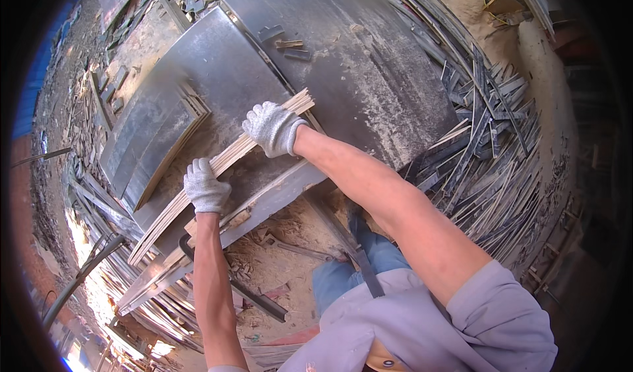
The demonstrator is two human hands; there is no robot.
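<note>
A bundle of long, thin wooden strips [232,153] lies slantwise over the near edge of a dark metal work table [211,62]. My left hand [206,186], in a light grey knitted glove, is closed round the bundle near its middle. Farther up, by the splintered right end, my right hand [271,128] in a matching glove also grips the strips. Both hands' fingertips are partly hidden behind the wood. Beyond my left hand, a stack of dark-faced boards [150,149] with pale layered edges rests on the table.
A second dusty metal surface [356,62] adjoins at the right, with small offcuts [297,54] on it. Heaps of scrap strips [488,154] lie at the right, more at the lower left. A light beam [273,190] runs along the table's near edge, above a sawdust-covered floor [283,266].
</note>
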